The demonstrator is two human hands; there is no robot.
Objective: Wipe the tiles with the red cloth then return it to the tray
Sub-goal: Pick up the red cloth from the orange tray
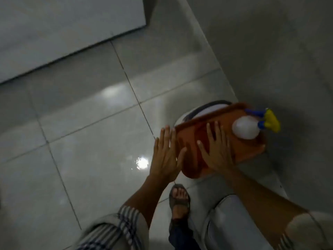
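A person leans over an orange-brown tray (239, 156) resting on a white fixture in a dim tiled room. The right hand (216, 152) hovers over the tray with its grip wide, fingers spread flat and holding nothing. The left hand (166, 156) is likewise splayed wide and empty, just beside the tray's near rim. A dark red patch under the right hand may be the red cloth (198, 136); blur prevents certainty. A white spray bottle (246, 128) with a yellow-and-blue trigger stands at the tray's far end. Glossy grey floor tiles (86, 141) reflect an overhead light, and a sandalled foot (179, 200) stands below.
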